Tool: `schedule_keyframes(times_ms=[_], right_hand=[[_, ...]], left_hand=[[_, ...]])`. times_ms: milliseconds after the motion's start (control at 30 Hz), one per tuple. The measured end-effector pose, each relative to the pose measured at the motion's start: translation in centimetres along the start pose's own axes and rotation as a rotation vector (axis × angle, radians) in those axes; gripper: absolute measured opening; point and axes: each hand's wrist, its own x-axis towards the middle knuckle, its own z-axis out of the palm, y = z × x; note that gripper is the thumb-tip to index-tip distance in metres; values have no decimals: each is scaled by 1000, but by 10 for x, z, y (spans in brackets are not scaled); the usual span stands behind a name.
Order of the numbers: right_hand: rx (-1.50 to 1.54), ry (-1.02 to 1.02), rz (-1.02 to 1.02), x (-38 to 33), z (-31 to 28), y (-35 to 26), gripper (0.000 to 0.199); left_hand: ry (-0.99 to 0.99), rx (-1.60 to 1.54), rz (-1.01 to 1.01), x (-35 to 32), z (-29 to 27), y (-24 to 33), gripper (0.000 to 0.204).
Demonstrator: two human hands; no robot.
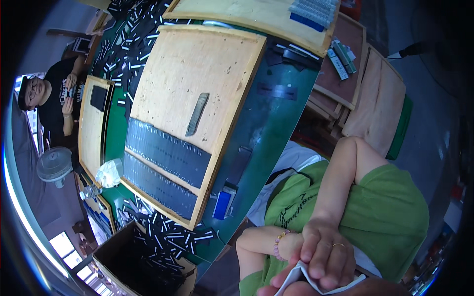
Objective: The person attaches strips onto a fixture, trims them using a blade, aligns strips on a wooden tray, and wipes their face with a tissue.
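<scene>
My two hands are together close to the camera at the lower right. My right hand (326,257), with a ring on one finger, is closed against a folded white tissue (305,274). Coming from the lower side, my left hand (292,249) has a pink bead bracelet at the wrist. It meets the same tissue, and the right hand hides part of it. The tissue's edges stick out between and below the fingers. Both hands are away from the work table.
A wooden tray (170,69) with rows of black strips and a grey-green bar (197,114) lies on the green table (269,116). Near it are a blue block (222,204), loose black-and-white pieces (165,234) and a cardboard box (112,249). A person (59,93) works across the table.
</scene>
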Motion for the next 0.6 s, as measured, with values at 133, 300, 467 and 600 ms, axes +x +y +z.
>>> schedule_keyframes(times_ms=[133,300,467,600], right_hand=[[-1,-116,-48,9,-24,19,12],[-23,-305,66,35,-45,19,15],[-34,-226,75,33,-54,21,18],[-193,5,85,13,-40,19,22]], left_hand=[[64,193,42,-12,-15,29,77],[151,415,18,-12,-37,32,70],[250,673,-13,-18,-54,45,64],[335,875,-51,-24,-66,54,59]])
